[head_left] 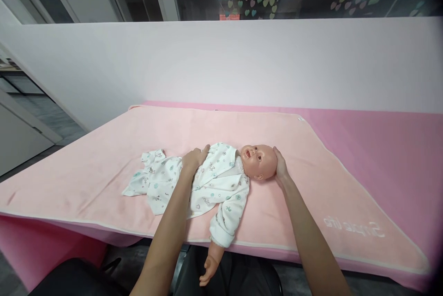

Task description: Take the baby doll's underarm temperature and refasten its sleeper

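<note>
A baby doll [258,161] lies on its back on a light pink blanket [104,157], head to the right. It wears a white printed baby suit [214,185]. One doll arm [211,266] hangs over the near edge of the blanket. My left hand [194,157] rests flat on the doll's body, over the suit. My right hand [281,164] cups the back of the doll's head. The doll's legs are not visible under the loose suit.
The blanket covers a pink table top [391,148] that runs on to the right. A white partition wall [221,61] stands right behind the table, with dark glass above it. A dark chair or lap [228,277] lies below the near edge.
</note>
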A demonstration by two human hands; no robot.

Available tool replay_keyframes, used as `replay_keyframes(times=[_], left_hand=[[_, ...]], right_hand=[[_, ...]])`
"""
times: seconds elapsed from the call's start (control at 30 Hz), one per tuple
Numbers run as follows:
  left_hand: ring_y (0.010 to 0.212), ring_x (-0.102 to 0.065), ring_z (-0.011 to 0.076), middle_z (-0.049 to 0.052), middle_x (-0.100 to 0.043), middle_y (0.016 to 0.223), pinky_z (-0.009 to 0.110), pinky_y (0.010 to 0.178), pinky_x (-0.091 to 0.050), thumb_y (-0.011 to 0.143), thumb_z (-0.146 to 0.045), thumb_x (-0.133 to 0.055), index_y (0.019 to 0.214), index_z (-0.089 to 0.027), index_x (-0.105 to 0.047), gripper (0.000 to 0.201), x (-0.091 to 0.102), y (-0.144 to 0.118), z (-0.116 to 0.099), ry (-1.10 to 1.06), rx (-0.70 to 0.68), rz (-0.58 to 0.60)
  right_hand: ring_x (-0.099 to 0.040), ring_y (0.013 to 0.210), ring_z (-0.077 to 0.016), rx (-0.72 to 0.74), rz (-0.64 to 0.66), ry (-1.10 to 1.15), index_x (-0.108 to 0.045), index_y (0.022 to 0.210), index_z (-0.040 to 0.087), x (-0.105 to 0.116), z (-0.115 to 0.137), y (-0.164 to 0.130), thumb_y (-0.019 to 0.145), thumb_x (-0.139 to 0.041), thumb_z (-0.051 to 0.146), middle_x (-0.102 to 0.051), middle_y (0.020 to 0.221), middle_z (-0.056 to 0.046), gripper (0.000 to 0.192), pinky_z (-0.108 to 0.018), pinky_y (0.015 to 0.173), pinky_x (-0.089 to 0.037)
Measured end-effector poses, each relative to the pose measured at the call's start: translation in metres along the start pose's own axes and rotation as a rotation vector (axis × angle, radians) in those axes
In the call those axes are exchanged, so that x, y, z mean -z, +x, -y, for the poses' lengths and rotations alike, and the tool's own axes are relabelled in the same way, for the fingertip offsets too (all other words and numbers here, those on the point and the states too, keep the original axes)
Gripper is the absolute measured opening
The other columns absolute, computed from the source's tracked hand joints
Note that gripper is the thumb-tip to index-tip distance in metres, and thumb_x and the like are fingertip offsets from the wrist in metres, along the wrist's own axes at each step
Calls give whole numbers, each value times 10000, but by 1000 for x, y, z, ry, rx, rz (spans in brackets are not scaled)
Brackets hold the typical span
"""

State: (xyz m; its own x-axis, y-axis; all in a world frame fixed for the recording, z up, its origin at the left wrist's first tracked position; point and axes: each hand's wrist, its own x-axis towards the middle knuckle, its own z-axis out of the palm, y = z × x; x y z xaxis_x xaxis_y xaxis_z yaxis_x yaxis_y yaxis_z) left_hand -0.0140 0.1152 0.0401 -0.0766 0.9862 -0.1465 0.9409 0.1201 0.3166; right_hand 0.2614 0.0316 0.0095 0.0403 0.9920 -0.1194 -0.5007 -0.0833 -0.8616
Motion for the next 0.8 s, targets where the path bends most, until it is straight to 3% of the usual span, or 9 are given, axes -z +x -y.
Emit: replay_keyframes(times=[0.17, 0.23, 0.37, 0.47, 0.6, 0.8], left_hand=[[987, -592, 350, 193, -652, 1034, 432, 807, -437, 773, -701, -125, 987, -119, -630, 800, -1, 2, 0, 8, 4, 3], [980, -596, 345, 185, -656, 1027, 430, 807, -438, 771, -702, -129, 986, -130, -632, 791, -2, 3, 1, 4, 4, 9], [969, -602, 339, 179, -659, 1026, 426, 806, -438, 767, -707, -138, 1010, -139, -627, 789, -3, 6, 1, 10, 7, 0], [995, -592, 346, 186, -650, 1049, 431, 818, -434, 769, -706, -135, 1019, -134, -623, 793, -3, 5, 1, 17, 15, 7], [1011, -586, 340, 180, -646, 1064, 434, 846, -424, 775, -700, -135, 1028, -132, -619, 788, -1, 2, 0, 1, 6, 11], [992, -595, 339, 181, -653, 1043, 436, 835, -431, 771, -705, -134, 1034, -129, -617, 797, -1, 1, 0, -7, 8, 12]], right_hand=[[-619, 997, -300, -11, 24, 12, -663, 981, 158, 1, 1, 1, 776, -373, 636, -677, 1045, -117, 595, -448, 849, -495], [-627, 965, -296, 36, -46, -45, -672, 939, 155, 3, 3, 3, 776, -410, 608, -687, 1005, -119, 548, -441, 837, -496], [-598, 1001, -242, 433, -377, -179, -671, 884, 173, 8, 6, 10, 756, -532, 493, -676, 1024, -75, 371, -375, 898, -448], [-574, 1037, -217, 634, -273, -300, -665, 971, 193, 9, 6, 10, 780, -514, 489, -659, 1067, -58, 383, -360, 933, -412], [-564, 1035, -227, 617, -231, -483, -693, 917, 197, 6, 3, 6, 765, -545, 488, -669, 1036, -62, 361, -368, 950, -388], [-562, 1027, -223, 564, -235, -389, -690, 908, 193, 4, 2, 5, 718, -581, 496, -664, 1046, -57, 374, -355, 944, -397]])
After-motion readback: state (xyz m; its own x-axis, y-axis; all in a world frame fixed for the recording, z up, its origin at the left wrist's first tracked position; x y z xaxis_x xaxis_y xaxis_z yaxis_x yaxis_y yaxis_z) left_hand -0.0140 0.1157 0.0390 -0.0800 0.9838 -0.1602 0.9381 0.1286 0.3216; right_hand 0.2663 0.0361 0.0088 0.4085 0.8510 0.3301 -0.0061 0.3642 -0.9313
